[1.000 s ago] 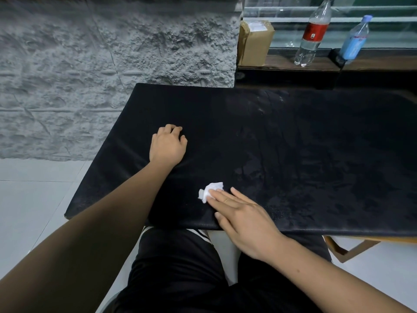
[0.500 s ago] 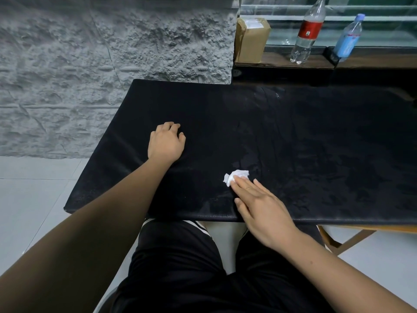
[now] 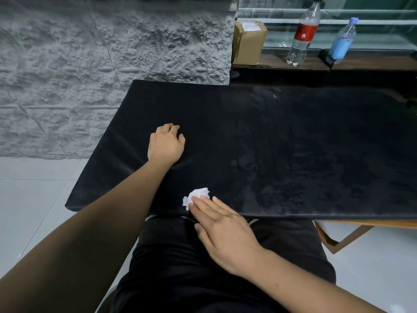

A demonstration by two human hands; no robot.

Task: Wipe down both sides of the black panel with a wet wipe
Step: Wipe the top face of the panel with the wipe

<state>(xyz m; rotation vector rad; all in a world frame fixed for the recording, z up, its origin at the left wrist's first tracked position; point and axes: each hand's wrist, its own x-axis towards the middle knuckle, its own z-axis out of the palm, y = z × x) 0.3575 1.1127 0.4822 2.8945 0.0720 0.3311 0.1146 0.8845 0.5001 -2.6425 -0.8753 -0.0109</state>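
The black panel point(image 3: 293, 143) lies flat across the view, a wooden frame point(image 3: 338, 238) showing under its near edge at 5 o'clock. It looks broad, stiff and thin, probably awkward rather than heavy. To turn it for the second side, the long near and far edges seem the best places to hold, with the hands spread wide. Its matt face shows damp smears towards 3 o'clock, so it may be a little slick there.

The wet wipe point(image 3: 198, 195) is a small, soft, crumpled white wad at about 7 o'clock on the panel, just inside the near edge. It is light and limp, so it needs pressing, not pinching. The right hand point(image 3: 225, 231) has a released grip: its straight fingers point(image 3: 203, 205) lie flat on the wipe and press it to the panel. The left hand point(image 3: 165, 144) rests at 9 o'clock on the panel, well apart from the wipe, its grip loosely clenched and holding nothing.

On the shelf point(image 3: 372, 62) beyond the panel at 1 o'clock:
- A cardboard box point(image 3: 248, 44), taped shut, contents hidden.
- A red-labelled bottle point(image 3: 303, 35), clear and possibly near empty.
- A blue-labelled bottle point(image 3: 343, 41), fill level unreadable.
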